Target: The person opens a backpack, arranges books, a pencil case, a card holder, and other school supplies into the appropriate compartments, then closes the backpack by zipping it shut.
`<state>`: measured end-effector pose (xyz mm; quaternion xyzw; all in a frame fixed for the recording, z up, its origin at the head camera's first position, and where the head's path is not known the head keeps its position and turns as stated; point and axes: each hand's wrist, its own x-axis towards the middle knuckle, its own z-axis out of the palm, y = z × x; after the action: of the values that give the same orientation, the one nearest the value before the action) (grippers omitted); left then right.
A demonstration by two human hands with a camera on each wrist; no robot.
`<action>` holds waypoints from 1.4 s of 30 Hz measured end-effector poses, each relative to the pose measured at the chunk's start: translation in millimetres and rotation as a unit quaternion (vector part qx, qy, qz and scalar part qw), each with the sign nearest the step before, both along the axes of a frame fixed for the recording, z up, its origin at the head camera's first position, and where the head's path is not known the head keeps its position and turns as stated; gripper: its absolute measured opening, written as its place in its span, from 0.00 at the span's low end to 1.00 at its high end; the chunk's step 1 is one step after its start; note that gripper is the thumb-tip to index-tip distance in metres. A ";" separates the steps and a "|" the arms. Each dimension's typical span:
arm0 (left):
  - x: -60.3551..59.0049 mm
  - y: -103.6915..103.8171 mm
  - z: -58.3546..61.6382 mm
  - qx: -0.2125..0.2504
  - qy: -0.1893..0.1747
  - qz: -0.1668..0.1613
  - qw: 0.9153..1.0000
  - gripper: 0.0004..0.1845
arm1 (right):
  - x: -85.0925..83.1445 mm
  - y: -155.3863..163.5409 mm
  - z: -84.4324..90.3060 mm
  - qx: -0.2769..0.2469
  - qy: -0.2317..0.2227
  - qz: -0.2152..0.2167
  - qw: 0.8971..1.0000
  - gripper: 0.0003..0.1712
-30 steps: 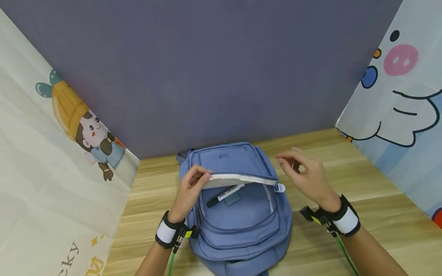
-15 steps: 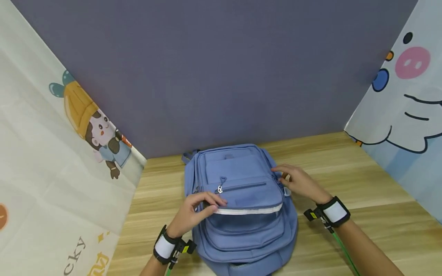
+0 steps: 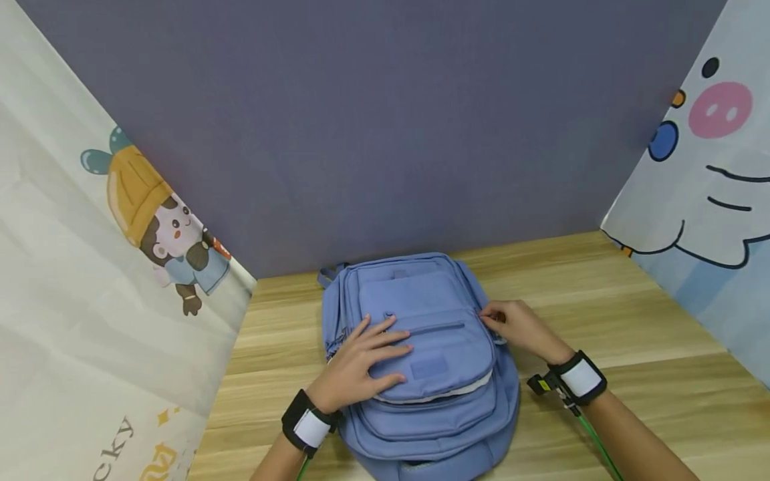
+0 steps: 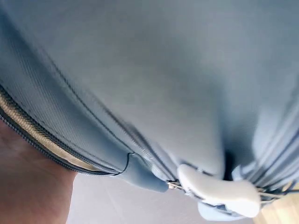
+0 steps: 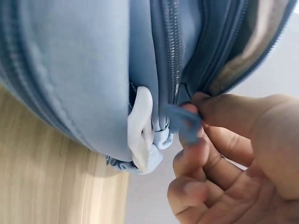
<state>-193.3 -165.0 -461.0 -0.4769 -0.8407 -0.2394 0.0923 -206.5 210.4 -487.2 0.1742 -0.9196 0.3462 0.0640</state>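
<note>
A blue backpack (image 3: 415, 290) lies on its back on the wooden table. My left hand (image 3: 359, 369) rests on the front pocket flap (image 3: 445, 347) with its fingers spread, pressing it down. At the right side of that pocket, my right hand (image 3: 522, 329) has thumb and index finger together. The right wrist view shows them pinching a blue zipper pull (image 5: 187, 122) at the end of the zipper. A gap with a pale lining edge (image 3: 457, 393) shows along the flap's lower side. The pocket's inside is hidden.
White plastic buckles, one (image 5: 140, 130) in the right wrist view and one (image 4: 219, 190) in the left wrist view, hang beside the pockets. A dark wall panel (image 3: 385, 133) stands behind the bag, with printed white curtains on both sides. Wood table surface (image 3: 601, 300) extends to the right.
The pocket flap, held up earlier over a marker inside, has come down and covers it. My left hand went from pinching its edge to lying flat. My right hand came in to the zipper pull.
</note>
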 end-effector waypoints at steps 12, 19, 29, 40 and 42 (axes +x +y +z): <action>3.4 1.3 -7.7 -0.009 0.007 0.020 1.000 0.27 | 37.9 0.4 10.6 0.072 0.047 0.001 0.996 0.05; 3.9 0.2 -6.5 -0.010 -0.003 0.023 1.000 0.28 | 58.7 -1.3 15.3 0.079 0.013 0.010 0.997 0.07; 1.6 5.4 -5.9 -0.021 -0.011 0.019 1.000 0.27 | 88.3 -6.0 21.6 0.095 0.003 0.027 0.995 0.12; 4.1 3.3 -7.9 -0.020 -0.003 0.025 0.999 0.27 | 104.0 -25.8 31.1 0.137 -0.002 0.075 0.988 0.13; 4.9 1.9 -7.3 -0.025 -0.009 0.028 0.999 0.27 | 106.8 -32.7 33.2 0.142 0.006 0.081 0.987 0.13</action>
<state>-188.3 -163.1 -468.3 -0.4533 -0.8601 -0.2202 0.0795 -99.7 177.7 -454.0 0.2576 -0.9419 0.2152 0.0155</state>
